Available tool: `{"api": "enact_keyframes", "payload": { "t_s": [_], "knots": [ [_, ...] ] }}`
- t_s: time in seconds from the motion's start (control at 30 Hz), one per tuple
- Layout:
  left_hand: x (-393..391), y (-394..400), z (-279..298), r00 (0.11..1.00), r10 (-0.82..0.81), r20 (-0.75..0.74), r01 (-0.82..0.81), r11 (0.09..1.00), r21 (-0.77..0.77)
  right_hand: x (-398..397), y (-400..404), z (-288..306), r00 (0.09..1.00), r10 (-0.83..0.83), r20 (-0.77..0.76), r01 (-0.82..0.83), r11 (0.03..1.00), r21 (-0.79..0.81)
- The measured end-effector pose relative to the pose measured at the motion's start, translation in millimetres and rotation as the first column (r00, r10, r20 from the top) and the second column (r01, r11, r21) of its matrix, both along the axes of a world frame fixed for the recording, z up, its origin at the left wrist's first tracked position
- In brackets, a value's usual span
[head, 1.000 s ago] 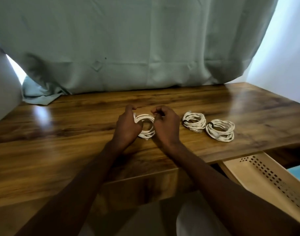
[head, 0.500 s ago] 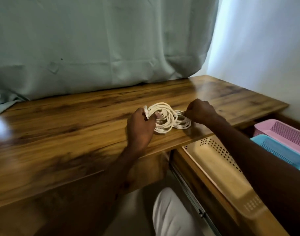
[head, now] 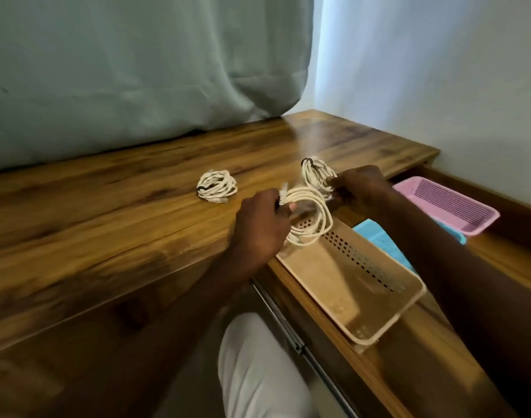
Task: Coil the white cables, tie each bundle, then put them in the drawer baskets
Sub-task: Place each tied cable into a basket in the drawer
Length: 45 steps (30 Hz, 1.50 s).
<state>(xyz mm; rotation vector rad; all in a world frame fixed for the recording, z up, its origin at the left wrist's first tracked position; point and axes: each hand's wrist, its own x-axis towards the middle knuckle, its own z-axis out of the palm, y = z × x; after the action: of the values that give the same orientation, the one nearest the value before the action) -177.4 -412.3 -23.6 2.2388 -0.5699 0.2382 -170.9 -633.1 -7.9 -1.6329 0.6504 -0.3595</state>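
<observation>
My left hand (head: 259, 229) grips a coiled white cable bundle (head: 314, 217) and holds it in the air over the near end of the beige basket (head: 388, 315) in the open drawer. My right hand (head: 359, 187) is closed on a second white bundle (head: 314, 173) with a black tie, lifted at the desk's right edge. A third tied white bundle (head: 217, 187) lies on the wooden desk (head: 107, 212), to the left of both hands.
The open drawer (head: 499, 260) to the right holds the beige basket, a blue basket (head: 379, 239) behind it and a pink basket (head: 448, 206) farthest right. A green curtain (head: 137, 70) hangs behind the desk. My pale trouser leg (head: 258, 372) is below.
The view swung right. My left hand carried its bundle off the desk and out over the beige basket. My right hand took hold of a second bundle and lifted it.
</observation>
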Motion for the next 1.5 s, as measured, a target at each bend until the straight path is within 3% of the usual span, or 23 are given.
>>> {"api": "enact_keyframes", "payload": {
  "t_s": [0.17,0.4,0.53,0.6,0.63,0.7,0.77,0.8,0.9,0.97,1.1,1.2,1.33,1.43,1.5],
  "knots": [
    [-23,-48,-13,0.986,-0.140,-0.094,0.160,0.953,0.258,-51,-51,-6,0.996,-0.088,-0.026,0.084,0.991,-0.106],
    [-33,-73,-39,0.980,-0.164,-0.116,0.201,0.842,0.501,-93,-104,-42,0.926,-0.326,-0.191,0.249,0.907,-0.340],
    [-32,-77,-48,0.975,-0.191,-0.112,0.220,0.794,0.567,-95,-108,-54,0.880,-0.288,-0.378,0.092,0.884,-0.459],
    [-33,-76,-48,0.975,-0.220,-0.031,0.192,0.761,0.619,-97,-102,-55,0.856,-0.241,-0.458,-0.033,0.858,-0.512],
    [-33,-74,-48,0.972,-0.232,0.030,0.161,0.758,0.632,-97,-98,-55,0.846,-0.234,-0.478,-0.098,0.814,-0.573],
    [-32,-69,-43,0.959,-0.239,0.151,0.107,0.801,0.589,-98,-88,-54,0.853,-0.273,-0.445,-0.193,0.628,-0.754],
    [-26,-59,-32,0.936,-0.233,0.263,0.076,0.865,0.496,-94,-79,-51,0.893,-0.309,-0.326,-0.159,0.462,-0.873],
    [-19,-48,-26,0.918,-0.221,0.328,0.057,0.894,0.445,-87,-73,-48,0.919,-0.290,-0.267,-0.123,0.432,-0.893],
    [13,-7,-9,0.815,-0.111,0.569,-0.025,0.974,0.226,-58,-46,-36,0.982,-0.124,-0.143,-0.072,0.456,-0.887],
    [41,23,-6,0.762,0.039,0.646,-0.189,0.968,0.165,-34,-17,-25,0.998,-0.011,-0.061,-0.048,0.502,-0.863],
    [86,74,-23,0.806,0.324,0.495,-0.515,0.797,0.316,25,55,-7,0.987,0.158,0.023,-0.093,0.686,-0.722],
    [101,79,-35,0.862,0.440,0.251,-0.506,0.778,0.372,63,99,0,0.976,0.216,-0.022,-0.176,0.729,-0.661],
    [107,86,-37,0.891,0.346,0.294,-0.445,0.794,0.414,106,161,9,0.942,0.302,-0.150,-0.330,0.737,-0.590],
    [106,88,-37,0.922,0.295,0.251,-0.380,0.816,0.436,123,174,10,0.938,0.267,-0.220,-0.346,0.684,-0.642],
    [107,88,-36,0.944,0.262,0.201,-0.325,0.846,0.422,128,169,8,0.941,0.251,-0.229,-0.340,0.709,-0.618]
  ]
}}
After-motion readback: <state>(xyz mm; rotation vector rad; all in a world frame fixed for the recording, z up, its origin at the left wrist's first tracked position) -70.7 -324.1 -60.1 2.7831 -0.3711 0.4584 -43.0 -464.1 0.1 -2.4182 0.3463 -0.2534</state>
